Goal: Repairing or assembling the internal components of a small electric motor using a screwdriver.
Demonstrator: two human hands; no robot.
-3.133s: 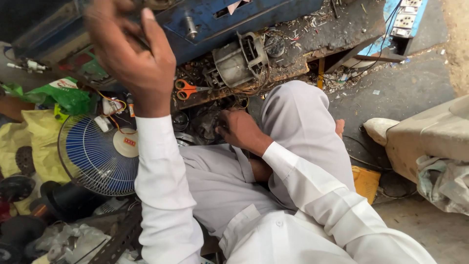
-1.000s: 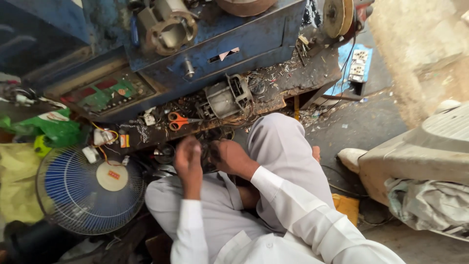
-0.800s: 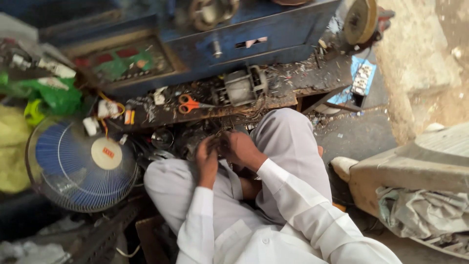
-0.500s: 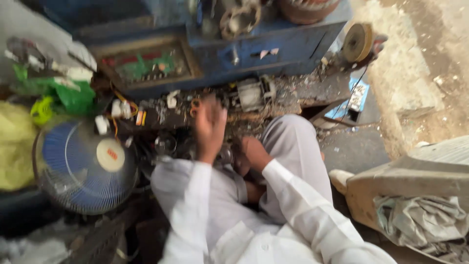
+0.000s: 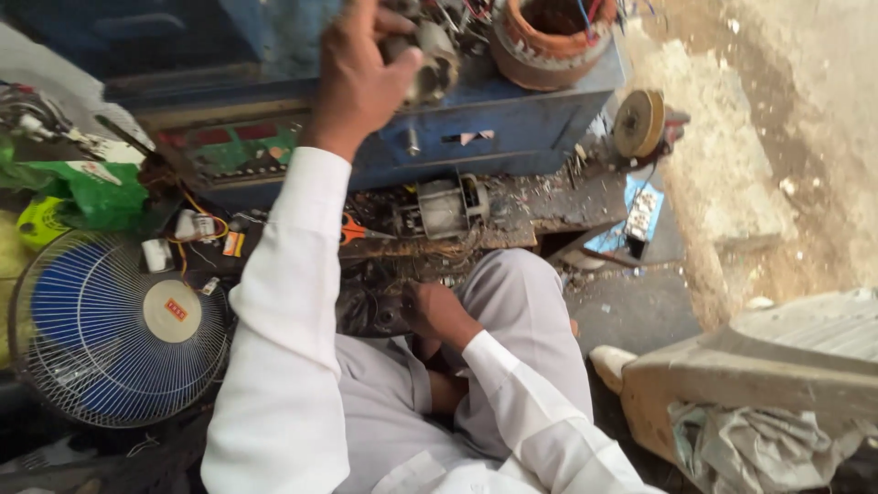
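My left hand [image 5: 358,73] is raised and closed around a grey motor part [image 5: 430,57] above the blue box [image 5: 494,137]; my right hand [image 5: 437,311] rests low on a dark part [image 5: 370,311] in my lap, fingers curled, grip unclear, fan [image 5: 110,329] to its left
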